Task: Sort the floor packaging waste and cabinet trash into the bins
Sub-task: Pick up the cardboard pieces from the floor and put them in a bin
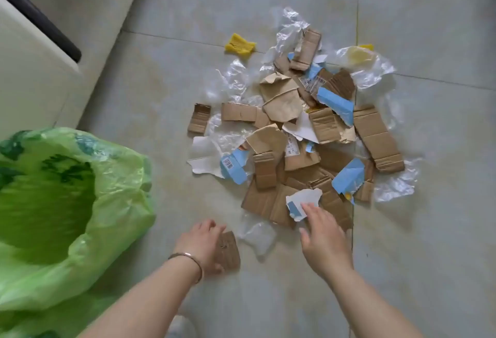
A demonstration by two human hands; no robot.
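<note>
A heap of torn cardboard pieces (303, 174), white and blue paper scraps and clear plastic film lies on the tiled floor ahead of me. My left hand (202, 243) grips a small brown cardboard piece (229, 253) just above the floor, near the heap's front edge. My right hand (323, 238) is open with spread fingers, its fingertips touching a white and blue paper scrap (303, 200) on top of the cardboard. A green plastic bag (67, 217) stands open at my left.
A yellow scrap (239, 44) lies apart at the far side, and another yellow piece (361, 54) sits under clear film. A crumpled clear film (257, 234) lies between my hands. A pale cabinet (32, 74) stands at the left.
</note>
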